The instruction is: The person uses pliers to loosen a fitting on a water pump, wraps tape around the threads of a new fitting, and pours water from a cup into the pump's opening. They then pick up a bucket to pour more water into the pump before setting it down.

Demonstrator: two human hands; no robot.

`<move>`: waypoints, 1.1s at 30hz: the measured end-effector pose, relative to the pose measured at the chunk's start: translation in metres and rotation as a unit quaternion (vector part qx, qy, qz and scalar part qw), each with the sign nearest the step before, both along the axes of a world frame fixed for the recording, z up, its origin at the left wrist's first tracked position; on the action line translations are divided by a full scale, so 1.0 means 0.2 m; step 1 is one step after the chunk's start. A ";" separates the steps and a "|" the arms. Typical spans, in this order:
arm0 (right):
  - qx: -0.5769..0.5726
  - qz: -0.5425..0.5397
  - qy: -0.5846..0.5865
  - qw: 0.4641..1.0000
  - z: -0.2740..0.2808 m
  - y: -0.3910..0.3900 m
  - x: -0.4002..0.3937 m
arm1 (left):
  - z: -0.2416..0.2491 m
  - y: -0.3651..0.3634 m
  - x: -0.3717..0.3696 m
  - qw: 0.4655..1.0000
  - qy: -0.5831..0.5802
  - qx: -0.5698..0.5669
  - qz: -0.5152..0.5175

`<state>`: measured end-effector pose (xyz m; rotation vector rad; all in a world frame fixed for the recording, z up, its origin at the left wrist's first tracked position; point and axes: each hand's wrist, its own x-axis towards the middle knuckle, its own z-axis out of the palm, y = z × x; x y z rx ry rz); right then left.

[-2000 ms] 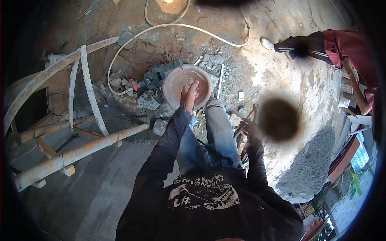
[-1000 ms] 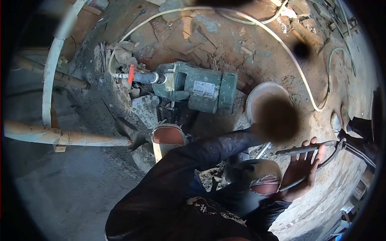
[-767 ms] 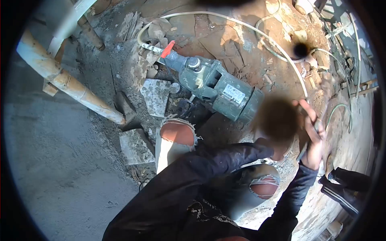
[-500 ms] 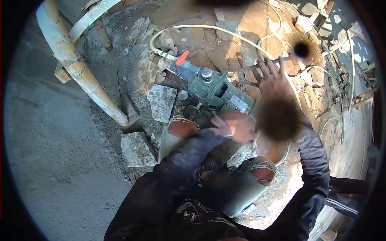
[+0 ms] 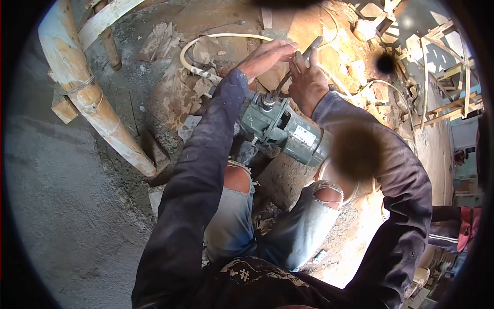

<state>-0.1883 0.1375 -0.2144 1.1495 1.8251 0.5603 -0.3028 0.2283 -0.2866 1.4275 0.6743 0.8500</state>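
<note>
A green pump [image 5: 288, 131] with a labelled motor lies on the ground before my knees. From the metal fitting [image 5: 267, 102] on its top, a long metal tool [image 5: 282, 85] slants up and to the right. My right hand [image 5: 309, 85] is at the tool's upper part, with its fingers bent over it. My left hand [image 5: 267, 57] reaches in from the left, its fingers stretched out flat and their tips beside the tool's upper end. Whether those tips touch it is unclear. My left forearm covers the pipe end of the pump.
A pale hose [image 5: 226, 35] curves behind the pump. Thick bamboo poles [image 5: 98, 105] stand at the left. A round container [image 5: 352, 191] sits by my right knee. Wood scraps [image 5: 383, 110] lie at the right, near another person's striped clothing [image 5: 443, 238].
My left hand has moved from below the pump up to the tool's upper end. My right hand has shifted left, and its spread fingers are now bent. The tool stands at a steeper angle.
</note>
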 end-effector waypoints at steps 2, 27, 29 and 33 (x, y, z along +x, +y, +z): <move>-0.025 -0.045 -0.031 0.998 0.02 0.01 -0.08 | 0.02 0.01 0.08 0.999 -0.043 -0.005 -0.033; 0.363 -0.092 0.919 0.128 -0.41 -0.18 -0.33 | -0.04 0.13 0.26 0.970 -0.213 -0.103 -0.056; 0.426 -0.053 0.894 0.130 -0.51 -0.10 -0.38 | 0.08 0.03 0.26 0.976 -0.155 -0.148 0.044; 0.477 -0.024 0.866 0.151 -0.46 -0.10 -0.38 | -0.06 0.24 0.20 0.984 -0.111 -0.135 0.012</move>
